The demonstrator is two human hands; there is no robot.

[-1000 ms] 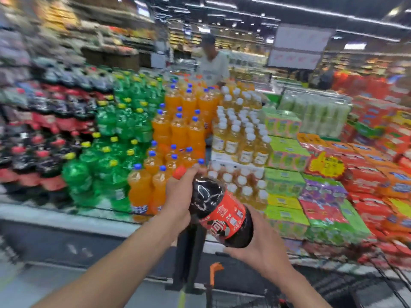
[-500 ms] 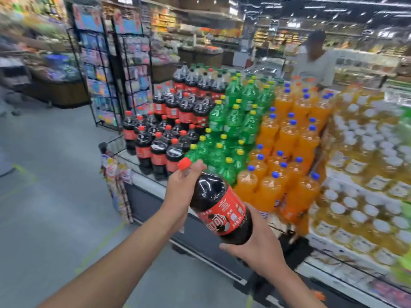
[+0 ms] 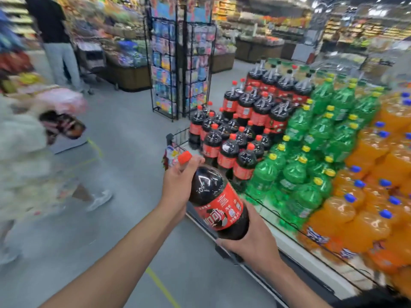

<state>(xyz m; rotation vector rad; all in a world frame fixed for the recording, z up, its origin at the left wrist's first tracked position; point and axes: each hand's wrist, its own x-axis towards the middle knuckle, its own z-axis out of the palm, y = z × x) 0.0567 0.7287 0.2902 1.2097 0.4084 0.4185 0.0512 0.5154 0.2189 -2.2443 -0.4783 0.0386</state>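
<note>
I hold a large cola bottle [image 3: 216,204] with a red cap and red label, tilted with its cap up and to the left, in front of me above the floor. My left hand [image 3: 179,184] grips its neck and shoulder just under the cap. My right hand [image 3: 253,242] cups the bottle's base from below, fingers curled round it. The bottle hangs just left of the stacked cola bottles [image 3: 242,127] on the display.
The display [image 3: 295,243] on the right carries green bottles [image 3: 311,156] and orange bottles [image 3: 373,192]. A black wire rack [image 3: 181,63] stands behind it. A blurred person in light clothes [image 3: 24,165] passes on the left; another person [image 3: 55,41] stands far back. Grey floor [image 3: 124,218] lies between.
The view has swung left: the yellow and boxed goods have left the frame and the aisle floor and a passing person have come in. Both hands hold the bottle as before.
</note>
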